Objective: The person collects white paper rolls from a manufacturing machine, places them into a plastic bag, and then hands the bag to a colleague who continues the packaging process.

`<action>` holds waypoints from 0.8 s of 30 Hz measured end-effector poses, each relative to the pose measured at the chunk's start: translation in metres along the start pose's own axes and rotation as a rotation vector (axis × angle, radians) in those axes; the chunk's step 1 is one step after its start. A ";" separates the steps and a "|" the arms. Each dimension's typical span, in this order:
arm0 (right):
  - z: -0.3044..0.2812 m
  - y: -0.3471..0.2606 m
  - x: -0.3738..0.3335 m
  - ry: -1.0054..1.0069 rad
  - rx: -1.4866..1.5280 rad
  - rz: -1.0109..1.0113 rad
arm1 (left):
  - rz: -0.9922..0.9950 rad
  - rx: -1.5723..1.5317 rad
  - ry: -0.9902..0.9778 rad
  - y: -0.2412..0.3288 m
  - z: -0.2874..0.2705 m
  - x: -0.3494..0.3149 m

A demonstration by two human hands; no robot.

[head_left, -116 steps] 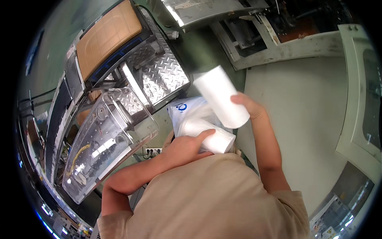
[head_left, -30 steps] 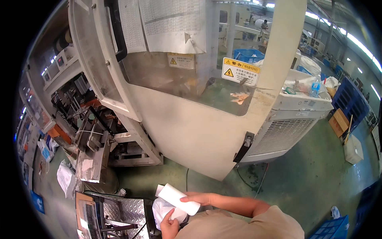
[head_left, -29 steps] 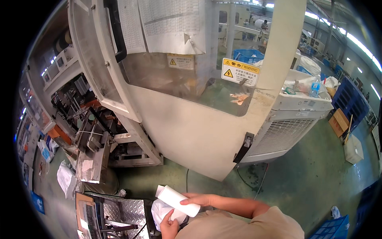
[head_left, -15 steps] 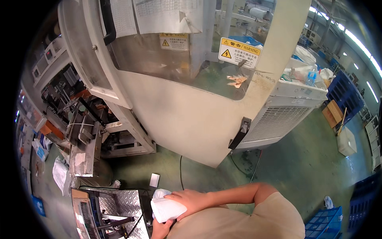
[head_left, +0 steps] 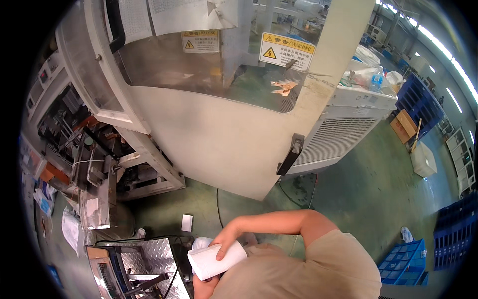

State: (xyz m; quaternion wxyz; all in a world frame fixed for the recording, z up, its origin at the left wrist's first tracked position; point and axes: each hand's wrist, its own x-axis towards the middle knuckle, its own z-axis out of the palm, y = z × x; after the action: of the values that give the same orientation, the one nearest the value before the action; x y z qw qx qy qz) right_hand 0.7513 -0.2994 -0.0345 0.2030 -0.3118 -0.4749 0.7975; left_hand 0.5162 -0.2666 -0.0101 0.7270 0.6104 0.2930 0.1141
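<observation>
A white folded bundle (head_left: 215,261), paper or cloth, is held close against my body at the lower middle. My right hand (head_left: 227,241) is closed over its top, the thumb lying across the near face. Under the bundle's lower edge, my left hand (head_left: 205,287) grips it from below; most of its fingers are hidden. Another white, rounded piece (head_left: 201,243) shows behind the bundle, partly covered by my right hand. I cannot tell whether the two white things are joined.
A cream machine door (head_left: 214,144) with a black handle (head_left: 291,154) stands ahead. At lower left is a metal tread-plate cart (head_left: 154,259) with cables. A small white box (head_left: 186,223) lies on the green floor. An air cooler (head_left: 338,134) stands right; blue crates (head_left: 406,261) sit at lower right.
My right hand has shifted left, its arm rising higher and bending more. The white bundle shows more of its length and my left hand has slipped farther beneath it. The view has turned slightly right.
</observation>
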 end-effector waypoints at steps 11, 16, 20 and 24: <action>-0.012 0.029 0.024 -0.009 0.444 0.070 | -0.352 0.250 -0.072 -0.059 -0.034 0.009; -0.020 0.044 0.028 0.057 0.592 0.201 | -0.531 0.257 -0.185 -0.065 -0.045 0.015; -0.005 0.037 0.032 0.047 0.500 0.033 | -0.223 0.362 -0.088 -0.064 -0.036 0.001; -0.010 0.029 0.036 0.035 0.441 0.123 | -0.393 0.059 0.001 -0.096 -0.049 -0.007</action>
State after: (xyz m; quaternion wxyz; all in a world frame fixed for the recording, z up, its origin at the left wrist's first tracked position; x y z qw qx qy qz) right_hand 0.7316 -0.2845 -0.0743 0.2256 -0.3020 -0.2658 0.8873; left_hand 0.4647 -0.2518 -0.1041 0.7169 0.5625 0.4102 -0.0385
